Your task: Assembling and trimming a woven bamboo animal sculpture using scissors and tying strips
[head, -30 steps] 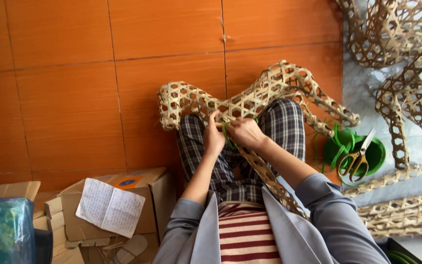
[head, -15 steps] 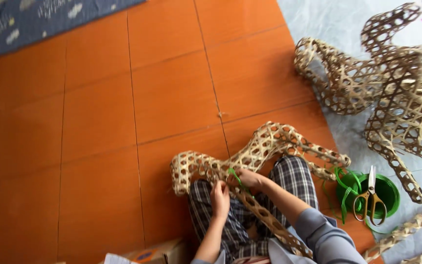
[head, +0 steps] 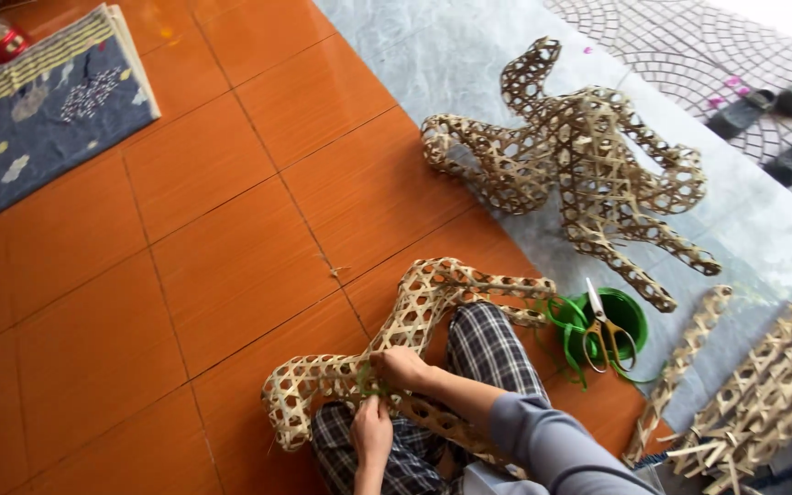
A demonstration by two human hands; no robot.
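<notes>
1. Person seated on the orange tile floor (head: 231,238), checked trousers, a woven bamboo lattice frame (head: 414,316) lying across the lap and knees.
2. Left hand (head: 373,431) pinches low at the frame's underside, fingers closed on the weave; right hand (head: 402,367) is curled over the top of the same spot, gripping the lattice. A thin green strip (head: 362,383) shows between them.
3. Judgement: a binding step, the green strip being tied or threaded at a joint of the frame. Whether the knot is finished cannot be told.
4. The next move looks to need tension kept on the strip with one hand steadying the frame.
5. Just beside the right knee: a green spool of strip (head: 630,316), loose loops spilling out, scissors (head: 602,325) resting on top.
6. Farther right, straight lattice pieces (head: 772,394) stacked on the pale sheet (head: 451,55).
7. Beyond, a bigger finished lattice figure (head: 588,160) on that sheet.
8. Far left corner, a blue mat (head: 38,110).
</notes>
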